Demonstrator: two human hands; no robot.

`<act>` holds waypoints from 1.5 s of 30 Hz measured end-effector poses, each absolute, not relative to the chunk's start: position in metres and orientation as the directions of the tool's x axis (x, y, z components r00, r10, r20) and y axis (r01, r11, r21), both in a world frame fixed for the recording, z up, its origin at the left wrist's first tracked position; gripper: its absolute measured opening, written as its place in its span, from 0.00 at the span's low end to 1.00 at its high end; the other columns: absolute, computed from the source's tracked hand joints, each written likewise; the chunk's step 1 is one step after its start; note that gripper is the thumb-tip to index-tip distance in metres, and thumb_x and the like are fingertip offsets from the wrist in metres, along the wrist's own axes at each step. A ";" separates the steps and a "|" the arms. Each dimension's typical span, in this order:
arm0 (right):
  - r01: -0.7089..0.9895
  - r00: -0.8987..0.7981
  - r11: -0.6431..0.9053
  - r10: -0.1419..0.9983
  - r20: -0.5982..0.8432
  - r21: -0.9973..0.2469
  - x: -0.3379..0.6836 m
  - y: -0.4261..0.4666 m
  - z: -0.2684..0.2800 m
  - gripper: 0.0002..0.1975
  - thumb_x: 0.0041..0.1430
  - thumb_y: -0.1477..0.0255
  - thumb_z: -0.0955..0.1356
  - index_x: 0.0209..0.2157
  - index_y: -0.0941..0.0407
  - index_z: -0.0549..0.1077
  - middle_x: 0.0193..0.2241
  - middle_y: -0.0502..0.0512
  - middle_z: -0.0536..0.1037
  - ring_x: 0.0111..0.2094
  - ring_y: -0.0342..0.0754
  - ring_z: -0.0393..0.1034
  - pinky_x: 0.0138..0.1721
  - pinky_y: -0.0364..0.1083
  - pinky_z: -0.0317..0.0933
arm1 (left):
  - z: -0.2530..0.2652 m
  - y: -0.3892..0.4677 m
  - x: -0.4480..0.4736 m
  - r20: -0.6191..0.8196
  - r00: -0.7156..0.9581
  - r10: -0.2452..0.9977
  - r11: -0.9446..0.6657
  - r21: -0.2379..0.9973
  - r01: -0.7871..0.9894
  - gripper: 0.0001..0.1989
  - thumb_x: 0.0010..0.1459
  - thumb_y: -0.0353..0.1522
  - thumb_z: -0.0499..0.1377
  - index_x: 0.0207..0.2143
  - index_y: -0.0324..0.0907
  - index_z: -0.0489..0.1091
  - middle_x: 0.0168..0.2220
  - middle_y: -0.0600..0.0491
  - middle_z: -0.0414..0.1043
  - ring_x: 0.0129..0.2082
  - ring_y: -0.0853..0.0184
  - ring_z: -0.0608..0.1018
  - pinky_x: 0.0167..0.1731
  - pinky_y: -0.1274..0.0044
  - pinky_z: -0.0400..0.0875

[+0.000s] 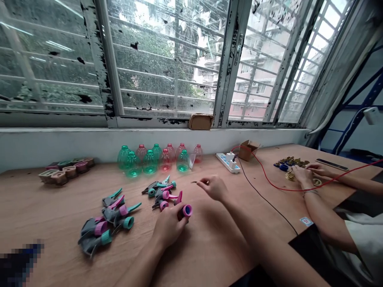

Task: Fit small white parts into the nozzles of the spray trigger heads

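My left hand [168, 226] is wrapped around a spray trigger head [187, 210] whose pink collar faces to the right. My right hand [214, 188] is closed in a pinch on a small, thin, dark piece [194, 182], too small to name. Just beyond my left hand lies a cluster of grey trigger heads [158, 191] with pink and teal levers and collars. Another pile of trigger heads [101, 225] rests on the table to the left. Green bottles [150, 162] and red bottles [165, 161], all clear plastic without tops, stand against the wall.
Stacked small containers [64, 171] sit at the back left. A power strip [228, 162] with plugs, a black cable, a red cable [269, 181] and a cardboard box [249, 150] occupy the right. There, a co-worker's hands [303, 175] handle small gold-coloured parts.
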State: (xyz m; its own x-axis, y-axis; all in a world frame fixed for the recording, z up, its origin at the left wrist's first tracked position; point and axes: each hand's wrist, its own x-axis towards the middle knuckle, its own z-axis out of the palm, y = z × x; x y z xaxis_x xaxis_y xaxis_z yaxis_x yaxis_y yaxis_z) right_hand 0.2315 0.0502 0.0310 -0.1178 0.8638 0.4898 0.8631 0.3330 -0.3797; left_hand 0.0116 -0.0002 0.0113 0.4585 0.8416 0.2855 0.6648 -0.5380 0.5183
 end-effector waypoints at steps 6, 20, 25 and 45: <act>0.644 -0.018 0.510 0.756 0.655 -0.570 0.191 0.044 -0.017 0.14 0.59 0.63 0.65 0.31 0.56 0.79 0.25 0.54 0.79 0.24 0.43 0.69 0.27 0.40 0.57 | 0.047 0.010 -0.026 0.455 0.271 0.848 -0.399 0.213 0.892 0.12 0.56 0.36 0.53 0.40 0.49 0.73 0.36 0.51 0.72 0.34 0.63 0.72 0.30 0.77 0.57; 0.511 -0.007 0.514 0.805 0.594 -0.689 0.211 0.045 -0.019 0.11 0.56 0.65 0.67 0.29 0.56 0.79 0.23 0.53 0.78 0.22 0.43 0.67 0.24 0.41 0.56 | 0.043 0.042 -0.082 0.370 -0.151 0.917 0.184 -0.056 0.981 0.19 0.56 0.34 0.47 0.42 0.37 0.74 0.47 0.38 0.66 0.46 0.49 0.66 0.40 0.64 0.61; 0.488 0.015 0.505 0.811 0.585 -0.712 0.214 0.045 -0.018 0.12 0.56 0.65 0.67 0.29 0.57 0.79 0.23 0.53 0.78 0.22 0.43 0.66 0.24 0.41 0.56 | 0.040 0.040 -0.069 0.487 -0.023 0.873 0.045 -0.034 0.998 0.20 0.57 0.33 0.48 0.49 0.41 0.70 0.50 0.42 0.66 0.48 0.51 0.66 0.44 0.63 0.61; 0.467 0.012 0.434 0.868 0.496 -0.770 0.214 0.050 -0.022 0.13 0.54 0.63 0.67 0.28 0.58 0.79 0.20 0.52 0.77 0.20 0.42 0.63 0.21 0.40 0.53 | 0.013 0.050 -0.043 0.406 0.361 0.840 -0.476 0.230 0.849 0.26 0.59 0.26 0.46 0.59 0.48 0.57 0.55 0.51 0.65 0.51 0.59 0.71 0.44 0.70 0.68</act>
